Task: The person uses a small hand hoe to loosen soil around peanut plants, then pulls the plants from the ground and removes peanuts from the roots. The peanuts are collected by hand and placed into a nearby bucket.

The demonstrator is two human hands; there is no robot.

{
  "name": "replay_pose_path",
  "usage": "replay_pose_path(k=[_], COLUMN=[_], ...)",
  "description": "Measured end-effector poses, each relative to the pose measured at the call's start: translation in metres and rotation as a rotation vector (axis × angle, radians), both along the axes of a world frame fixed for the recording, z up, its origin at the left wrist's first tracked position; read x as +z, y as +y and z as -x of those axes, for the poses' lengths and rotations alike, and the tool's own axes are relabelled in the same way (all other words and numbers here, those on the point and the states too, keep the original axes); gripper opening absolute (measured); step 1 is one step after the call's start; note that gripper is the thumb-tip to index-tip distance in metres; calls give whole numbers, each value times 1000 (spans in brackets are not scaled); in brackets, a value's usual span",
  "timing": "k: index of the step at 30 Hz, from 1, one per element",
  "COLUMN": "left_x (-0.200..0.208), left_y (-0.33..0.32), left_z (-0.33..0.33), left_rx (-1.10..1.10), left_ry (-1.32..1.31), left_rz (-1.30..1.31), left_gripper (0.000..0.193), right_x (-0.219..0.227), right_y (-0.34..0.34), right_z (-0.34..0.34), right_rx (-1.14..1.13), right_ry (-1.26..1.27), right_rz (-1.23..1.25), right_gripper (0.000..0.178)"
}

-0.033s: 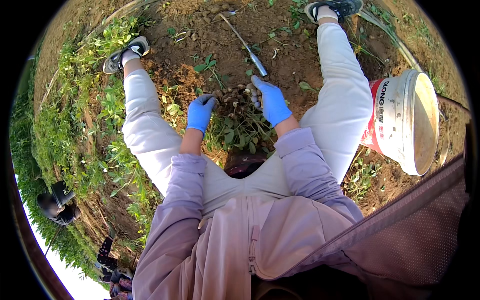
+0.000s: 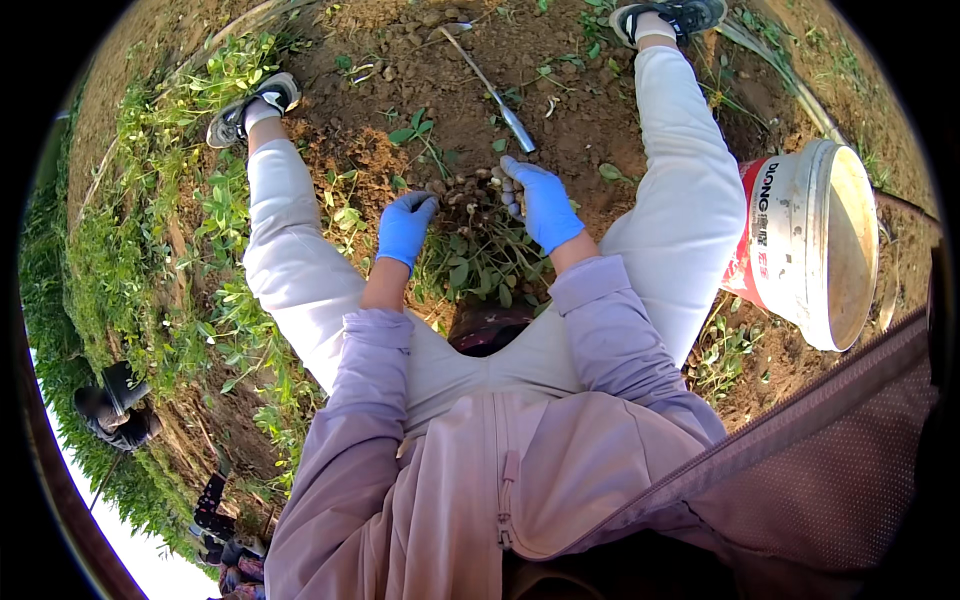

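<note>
Between my knees lies a peanut plant (image 2: 485, 255), its leaves toward me and its soil-covered roots and pods (image 2: 468, 198) pointing away. At the left edge of the roots is my left hand (image 2: 406, 226), in a blue glove, its fingers curled together; whatever they hold is hidden. On the right side of the roots, my blue-gloved right hand (image 2: 543, 204) has soiled fingertips bent around pale peanut pods (image 2: 497, 180). A small hoe (image 2: 495, 95) with a metal handle rests on the soil just beyond my hands.
A white and red bucket (image 2: 790, 240) stands beside my right leg, its mouth toward the right. Green plants (image 2: 220, 240) grow along the left. Two people (image 2: 120, 410) (image 2: 230, 545) are at the far lower left. Loose leaves are scattered over the brown soil (image 2: 400, 70).
My left hand has shifted very slightly to the right, toward the roots. The right hand, plant, hoe and bucket look the same.
</note>
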State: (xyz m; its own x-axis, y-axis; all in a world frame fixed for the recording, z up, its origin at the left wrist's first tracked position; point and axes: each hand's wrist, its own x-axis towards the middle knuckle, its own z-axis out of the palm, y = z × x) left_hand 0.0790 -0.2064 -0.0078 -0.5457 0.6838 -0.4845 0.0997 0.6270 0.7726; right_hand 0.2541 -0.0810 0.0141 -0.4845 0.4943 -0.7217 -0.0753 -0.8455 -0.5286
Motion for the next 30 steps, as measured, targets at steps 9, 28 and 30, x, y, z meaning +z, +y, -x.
replay_pose_path(k=[9, 28, 30], left_x=[-30, -24, -30], left_y=[2, -17, -16], left_z=[0, -22, -27], left_rx=[-231, 16, -11], left_ry=[411, -355, -427], left_rz=[471, -250, -335], left_gripper=[41, 31, 30], right_x=[2, 24, 32], right_y=[-8, -57, -69], right_z=[7, 3, 0], right_rx=[-26, 5, -36], right_ry=[-60, -2, -1], right_rz=[89, 133, 131], right_gripper=[19, 16, 17])
